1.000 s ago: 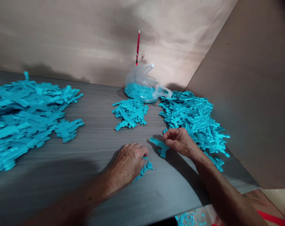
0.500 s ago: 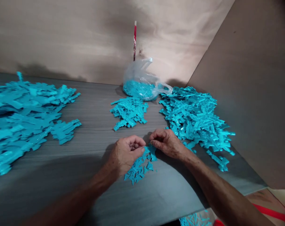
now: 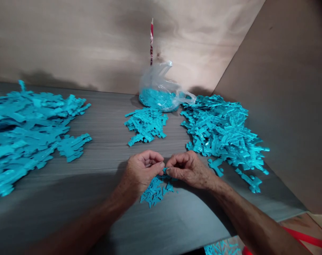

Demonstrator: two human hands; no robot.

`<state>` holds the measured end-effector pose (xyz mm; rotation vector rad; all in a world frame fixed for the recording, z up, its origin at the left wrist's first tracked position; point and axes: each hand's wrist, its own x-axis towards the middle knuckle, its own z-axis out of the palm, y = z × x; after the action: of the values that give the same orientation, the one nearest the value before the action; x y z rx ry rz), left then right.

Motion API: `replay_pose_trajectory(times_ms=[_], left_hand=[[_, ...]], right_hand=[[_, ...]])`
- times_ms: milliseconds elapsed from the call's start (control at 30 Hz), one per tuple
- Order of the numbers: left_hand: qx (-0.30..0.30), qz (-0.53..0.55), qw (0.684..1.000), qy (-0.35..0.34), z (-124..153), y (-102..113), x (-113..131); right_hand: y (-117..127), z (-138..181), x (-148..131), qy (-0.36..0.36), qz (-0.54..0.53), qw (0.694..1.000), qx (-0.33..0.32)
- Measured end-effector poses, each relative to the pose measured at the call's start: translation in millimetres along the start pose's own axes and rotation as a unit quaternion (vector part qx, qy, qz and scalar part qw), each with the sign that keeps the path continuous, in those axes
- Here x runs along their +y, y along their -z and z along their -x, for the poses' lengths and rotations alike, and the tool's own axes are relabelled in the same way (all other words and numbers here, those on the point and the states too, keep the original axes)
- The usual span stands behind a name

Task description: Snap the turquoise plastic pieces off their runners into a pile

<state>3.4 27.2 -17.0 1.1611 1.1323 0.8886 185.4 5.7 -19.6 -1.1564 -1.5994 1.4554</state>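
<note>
- Turquoise piece (image 3: pixel 165 170), mostly hidden, between left hand (image 3: pixel 143 167) and right hand (image 3: pixel 189 170), above small scraps (image 3: pixel 153 193) on the grey table (image 3: pixel 107 152).
- Both hands: thumb and fingers pinching the piece, tips nearly meeting.
- Good control likely needs close grips, low over the scraps.

A head-worn camera looks forward and down across the gray table (image 3: pixel 106 122) from above its near edge.

Hands, bare, 2 pcs: L hand (image 3: pixel 143 168), thumb & index pinched, other fingers curled; R hand (image 3: pixel 191 170), ditto, tips nr L's; forearms (image 3: pixel 243 210) bare, angled inward.
</note>
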Motion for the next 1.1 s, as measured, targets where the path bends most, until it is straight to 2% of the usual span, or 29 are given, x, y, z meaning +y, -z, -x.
replay_pose_trajectory(times_ms=[333, 567, 767, 1000, 1100], left_hand=[[-0.003, -0.024, 1.000, 0.002, 1.0, 2.0, -0.3], [-0.044, -0.093, 0.995, 0.001, 2.6, 3.4, -1.3], [-0.066, -0.158, 0.984, -0.043, 7.9, 5.8, -10.2], [-0.027, -0.254, 0.962, -0.102, 12.0, 2.8, 1.4], [-0.038, -0.290, 0.947, -0.134, 14.1, 2.7, 1.4]], right_hand=[[0.9, -2.7, -2.5, -0.038, -0.070, 0.997, 0.024], [2.0, -1.8, -3.4, -0.027, -0.111, 0.990, 0.078], [-0.3, -0.9, -3.5, -0.026, -0.126, 0.986, 0.104], [-0.3, 0.3, -5.6, -0.014, -0.059, 0.993, 0.100], [0.0, 0.4, -6.5, -0.014, -0.042, 0.996, 0.083]])
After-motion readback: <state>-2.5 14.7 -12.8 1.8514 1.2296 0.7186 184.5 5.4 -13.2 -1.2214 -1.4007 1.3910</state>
